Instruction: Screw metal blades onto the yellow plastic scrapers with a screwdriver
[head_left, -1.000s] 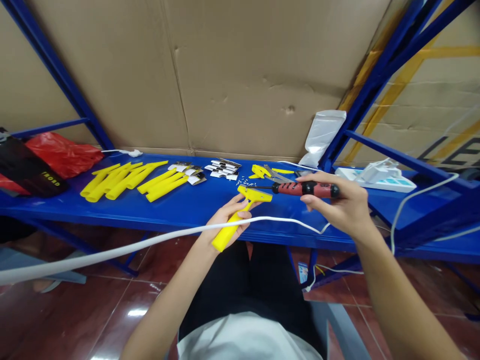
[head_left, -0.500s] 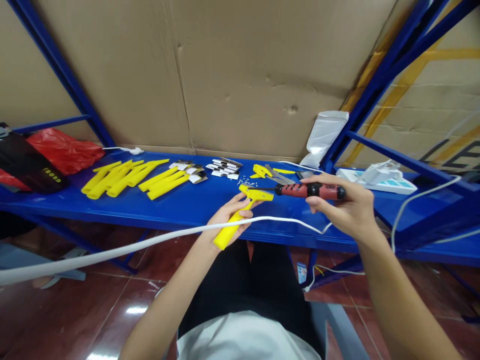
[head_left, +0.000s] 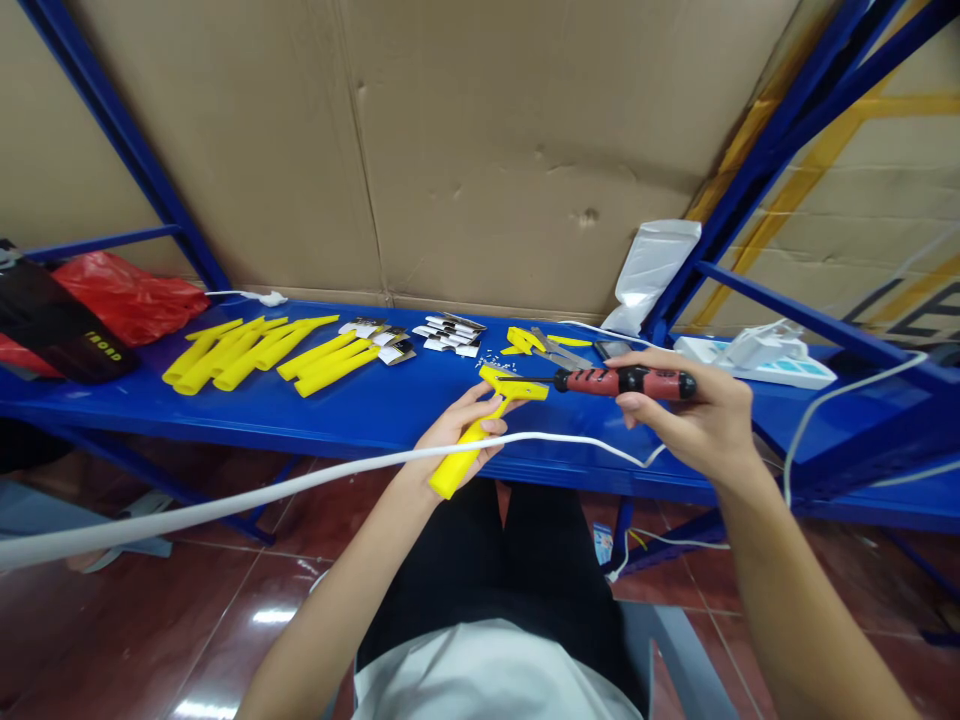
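My left hand (head_left: 454, 425) is closed around a yellow plastic T-shaped handle tool (head_left: 457, 468), its crosspiece pointing away over the front edge of the table. My right hand (head_left: 701, 415) grips a red and black screwdriver (head_left: 591, 382) held nearly level. The shaft reaches left to the crosspiece; whether its tip sits on a screw there is too small to tell. Just beyond the crosspiece, several tiny screws (head_left: 495, 361) are scattered. Behind them lie yellow plastic pieces (head_left: 523, 341) and flat metal blades (head_left: 556, 352).
Several yellow handles (head_left: 244, 362) lie at the left, some with cards (head_left: 391, 345) at their ends. Folded white and black cards (head_left: 450, 334) lie mid-table. A white cable (head_left: 300, 483) crosses before my arms. A power strip (head_left: 795, 370) sits right, a red bag (head_left: 127, 295) left.
The screwdriver and my right hand have shifted very slightly to the right. The yellow handle tool stays almost still in my left hand.
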